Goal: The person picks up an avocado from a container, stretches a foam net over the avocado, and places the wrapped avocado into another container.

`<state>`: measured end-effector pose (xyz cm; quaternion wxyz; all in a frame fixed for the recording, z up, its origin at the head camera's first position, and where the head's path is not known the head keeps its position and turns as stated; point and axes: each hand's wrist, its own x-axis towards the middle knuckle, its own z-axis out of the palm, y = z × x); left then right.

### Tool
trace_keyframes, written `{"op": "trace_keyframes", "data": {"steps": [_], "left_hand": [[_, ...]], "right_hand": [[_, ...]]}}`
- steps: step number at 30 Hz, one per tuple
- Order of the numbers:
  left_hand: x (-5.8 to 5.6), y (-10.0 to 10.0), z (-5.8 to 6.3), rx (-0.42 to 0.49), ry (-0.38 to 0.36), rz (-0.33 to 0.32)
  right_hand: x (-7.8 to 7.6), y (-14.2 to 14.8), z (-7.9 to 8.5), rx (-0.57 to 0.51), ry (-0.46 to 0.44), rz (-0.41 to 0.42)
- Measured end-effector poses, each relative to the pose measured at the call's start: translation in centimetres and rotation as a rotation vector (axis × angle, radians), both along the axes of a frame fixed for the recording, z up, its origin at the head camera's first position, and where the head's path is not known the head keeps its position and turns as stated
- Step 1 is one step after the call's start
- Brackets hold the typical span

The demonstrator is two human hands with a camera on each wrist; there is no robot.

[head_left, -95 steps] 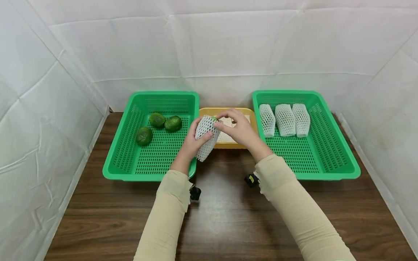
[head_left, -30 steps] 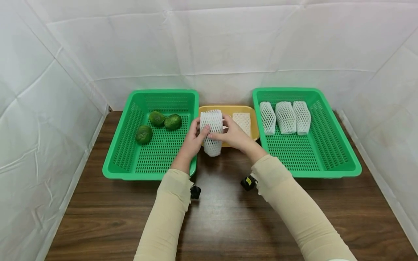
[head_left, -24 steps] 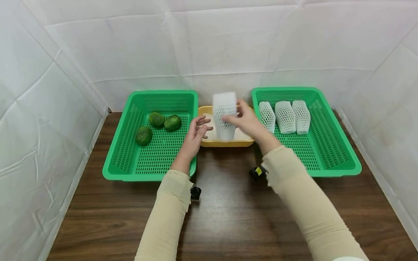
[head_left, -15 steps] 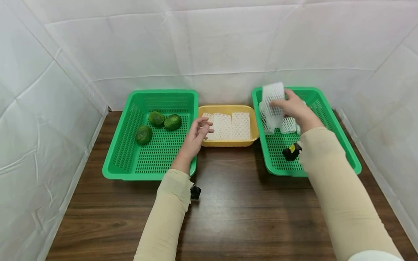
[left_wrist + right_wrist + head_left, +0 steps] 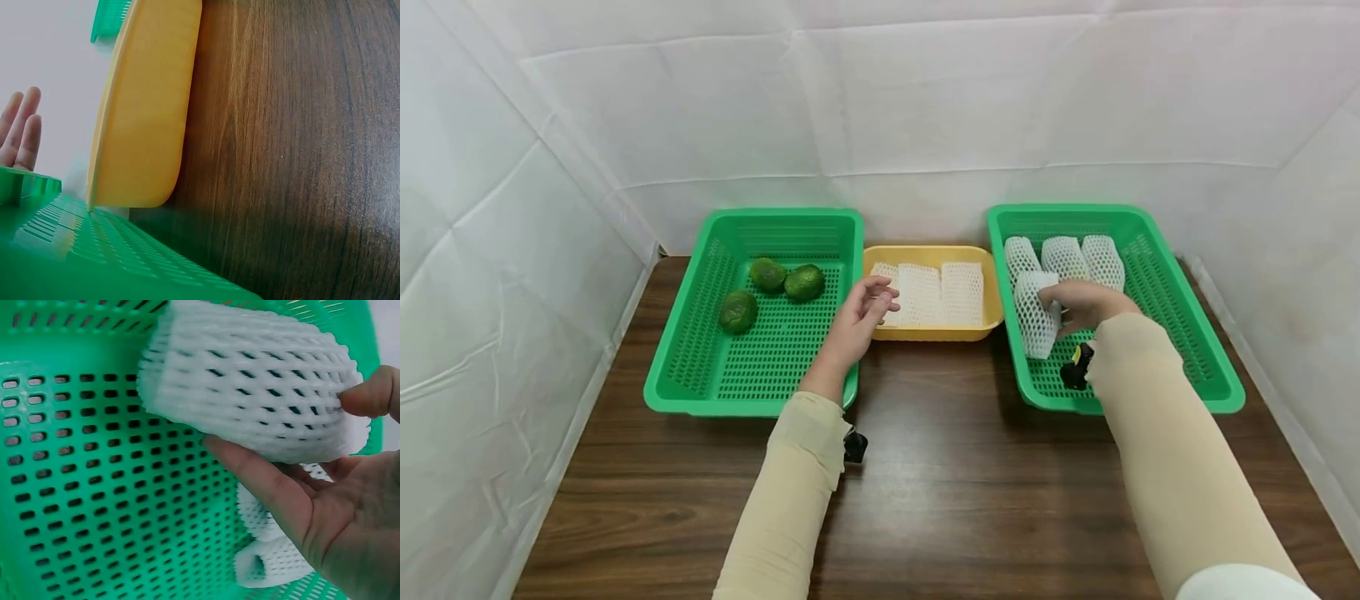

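Observation:
In the right green basket [image 5: 1191, 321], my right hand [image 5: 1086, 302] grips an avocado in a white foam net [image 5: 1034, 321]. In the right wrist view, thumb and fingers lie around the netted avocado [image 5: 250, 381]; dark fruit shows through the mesh. Several other netted avocados [image 5: 1064, 257] lie behind it in the same basket. My left hand [image 5: 859, 317] hovers over the left end of the yellow tray [image 5: 936, 333], fingers loosely bent, holding nothing. White foam nets [image 5: 962, 293] lie flat in that tray. Only some left fingertips [image 5: 28, 140] show in the left wrist view.
The left green basket [image 5: 760, 408] holds three bare avocados [image 5: 805, 283] toward its back. Both baskets and the tray stand in a row on a dark wooden table [image 5: 955, 467]. White sheeting [image 5: 917, 100] hangs behind and at both sides.
Both hands held the netted avocado between them; the left hand let go. My right hand carried it rightward over the tray and lowered it into the right basket. The left hand has stayed nearly still since.

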<state>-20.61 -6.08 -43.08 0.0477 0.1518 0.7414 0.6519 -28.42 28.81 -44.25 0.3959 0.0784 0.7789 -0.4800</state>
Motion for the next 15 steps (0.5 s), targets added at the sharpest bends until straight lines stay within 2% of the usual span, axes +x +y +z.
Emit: {"op": "trace_keyframes", "data": {"steps": [6,10,13,15], "left_hand": [[0.1,0.2,0.2,-0.001,0.002,0.004],[0.0,0.2,0.3,-0.009,0.005,0.005],[0.0,0.2,0.2,-0.014,-0.002,0.008],[0.0,0.1,0.1,-0.015,-0.008,0.012]], "right_hand": [[0.4,0.5,-0.9,0.054,0.118,-0.042],[0.7,0.5,-1.2,0.065,0.184,-0.113],[0.8,0.4,-1.4,0.083,0.207,-0.136],[0.8,0.4,-1.4,0.095,0.209,-0.12]]}}
